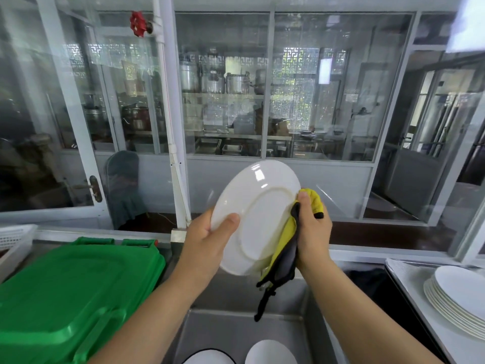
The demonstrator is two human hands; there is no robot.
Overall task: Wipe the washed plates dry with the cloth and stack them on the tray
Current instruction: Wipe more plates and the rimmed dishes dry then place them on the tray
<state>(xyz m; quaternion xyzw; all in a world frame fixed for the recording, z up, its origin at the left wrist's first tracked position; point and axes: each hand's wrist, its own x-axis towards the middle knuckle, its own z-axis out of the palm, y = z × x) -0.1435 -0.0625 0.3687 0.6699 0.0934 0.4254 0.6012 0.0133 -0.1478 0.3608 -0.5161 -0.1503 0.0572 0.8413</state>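
I hold a white oval plate up in front of me, its underside facing me. My left hand grips its left rim, thumb on the back. My right hand holds a yellow and black cloth against the plate's right rim, and the cloth's tail hangs down over the sink. A stack of white plates rests on the tray at the right. Two more white plates lie in the steel sink below.
A green plastic bin lid fills the counter on the left, with a white basket behind it. A glass partition and a white pipe stand just beyond the sink.
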